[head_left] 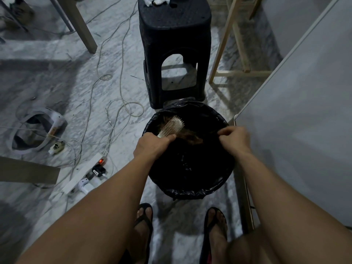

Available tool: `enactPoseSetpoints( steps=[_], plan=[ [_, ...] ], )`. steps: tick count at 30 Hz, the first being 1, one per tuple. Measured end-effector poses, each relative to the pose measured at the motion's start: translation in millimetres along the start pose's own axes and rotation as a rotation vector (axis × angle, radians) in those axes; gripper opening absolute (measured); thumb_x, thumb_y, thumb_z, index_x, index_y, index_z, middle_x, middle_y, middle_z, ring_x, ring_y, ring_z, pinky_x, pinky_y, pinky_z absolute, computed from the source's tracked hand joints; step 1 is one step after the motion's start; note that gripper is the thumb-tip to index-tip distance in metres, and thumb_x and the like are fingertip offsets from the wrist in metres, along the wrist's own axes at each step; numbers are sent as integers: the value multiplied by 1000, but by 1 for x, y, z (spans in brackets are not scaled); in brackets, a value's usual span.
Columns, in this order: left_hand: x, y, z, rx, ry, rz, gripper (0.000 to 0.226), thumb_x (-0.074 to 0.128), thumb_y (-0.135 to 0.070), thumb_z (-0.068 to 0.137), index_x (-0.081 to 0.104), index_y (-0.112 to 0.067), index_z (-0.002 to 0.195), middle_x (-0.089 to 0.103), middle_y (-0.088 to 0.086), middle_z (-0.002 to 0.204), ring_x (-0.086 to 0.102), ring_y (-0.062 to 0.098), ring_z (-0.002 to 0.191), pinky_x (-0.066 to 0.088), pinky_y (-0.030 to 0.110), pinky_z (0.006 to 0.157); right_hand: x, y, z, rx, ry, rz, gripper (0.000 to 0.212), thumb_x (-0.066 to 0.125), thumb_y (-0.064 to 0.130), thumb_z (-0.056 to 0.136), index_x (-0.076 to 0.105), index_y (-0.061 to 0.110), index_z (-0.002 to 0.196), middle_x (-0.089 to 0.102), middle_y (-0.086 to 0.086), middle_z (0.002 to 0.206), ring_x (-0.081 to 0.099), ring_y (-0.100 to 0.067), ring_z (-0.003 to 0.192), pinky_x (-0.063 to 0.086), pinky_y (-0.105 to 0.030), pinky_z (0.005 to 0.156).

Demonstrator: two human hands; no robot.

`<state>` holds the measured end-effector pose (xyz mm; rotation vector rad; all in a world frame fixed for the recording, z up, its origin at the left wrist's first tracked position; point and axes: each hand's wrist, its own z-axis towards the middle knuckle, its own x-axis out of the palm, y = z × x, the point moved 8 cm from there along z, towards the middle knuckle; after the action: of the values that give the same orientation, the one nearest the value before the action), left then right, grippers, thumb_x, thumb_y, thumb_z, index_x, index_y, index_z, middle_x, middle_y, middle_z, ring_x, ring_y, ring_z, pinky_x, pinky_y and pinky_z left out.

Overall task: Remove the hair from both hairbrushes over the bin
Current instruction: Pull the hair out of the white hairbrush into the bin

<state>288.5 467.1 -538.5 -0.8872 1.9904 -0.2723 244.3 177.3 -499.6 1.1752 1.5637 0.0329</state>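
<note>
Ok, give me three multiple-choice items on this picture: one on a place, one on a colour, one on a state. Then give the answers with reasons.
1. Where is the hairbrush held?
A. Over the bin
B. On the stool
C. On the floor

2. What colour is the liner of the bin?
A. White
B. Blue
C. Black

3. What is the state of the switch on the power strip?
A. Dark
B. Lit red
C. Taped over

Answers:
1. A, the left hand holds the brush above the bin's opening.
2. C, a black bag folds over the rim.
3. B, the switch glows red.

The right hand is pinched shut over the bin too, beside the clump of hair.
</note>
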Motion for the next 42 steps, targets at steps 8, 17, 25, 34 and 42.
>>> enactPoseSetpoints(
  steps=[8,17,25,34,42],
  plan=[
    [12,-28,-16,81,48,41,67,65,-83,49,49,-19,57,51,-1,59,58,25,63,39,31,56,61,48,-27,-262,393,162,36,78,22,73,53,28,98,66,0,107,63,-16,100,52,-36,91],
    [6,-19,-10,2,52,-112,93,49,-90,47,72,-8,86,74,10,87,71,33,81,58,42,78,49,32,-19,-209,340,107,15,75,13,82,65,19,71,76,-2,70,73,-14,67,60,-40,77],
    [-18,3,0,-113,-43,-268,93,57,-85,48,72,-7,96,74,15,97,72,35,88,53,35,69,13,-12,3,-32,93,-270,25,76,17,77,59,22,59,69,-4,82,65,-24,87,45,-27,73],
    [-4,-12,-8,-51,69,-332,67,66,-72,69,68,-5,73,66,9,69,56,25,51,43,31,58,32,-10,-4,-116,261,-280,17,66,11,80,70,27,84,71,-2,103,65,-23,103,46,-25,79],
    [17,-38,-25,17,183,-332,57,65,-66,75,62,-10,62,59,4,55,53,21,45,40,26,49,53,45,-29,-41,443,416,39,58,-2,72,64,19,104,70,-5,99,63,-16,82,49,-28,69]
  ],
)
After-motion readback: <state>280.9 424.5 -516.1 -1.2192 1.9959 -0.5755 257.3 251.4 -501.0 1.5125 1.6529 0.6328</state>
